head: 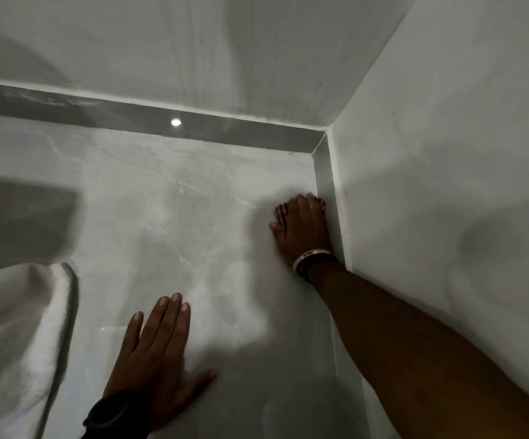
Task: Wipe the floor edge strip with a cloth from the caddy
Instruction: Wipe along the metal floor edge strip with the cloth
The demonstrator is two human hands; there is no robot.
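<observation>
**Wiping the right-hand edge strip near the corner**

Head view: The right hand (301, 224) presses flat against the floor where it meets the grey edge strip (328, 185) that runs along the right wall. A red-and-white patterned cloth (283, 210) peeks out from under the fingers; the hand bears down on it rather than clutching it, palm down and fingers stretched forward. The strip touches the little-finger side of the hand and continues ahead of the fingertips to the corner, where it meets a second strip (149, 117) along the far wall. The left hand (158, 340) lies spread and empty on the marble floor (168, 191), nearer the body and well apart from the right, seemingly as a prop.

To do this well, the cloth should probably be tilted up so it rubs the strip's face, not only the floor beside it, and pushed right into the corner, where grime tends to gather. Keeping the left palm planted should steady the reach. A white fabric (12, 327) hangs just left of the left hand. No caddy is visible.
</observation>
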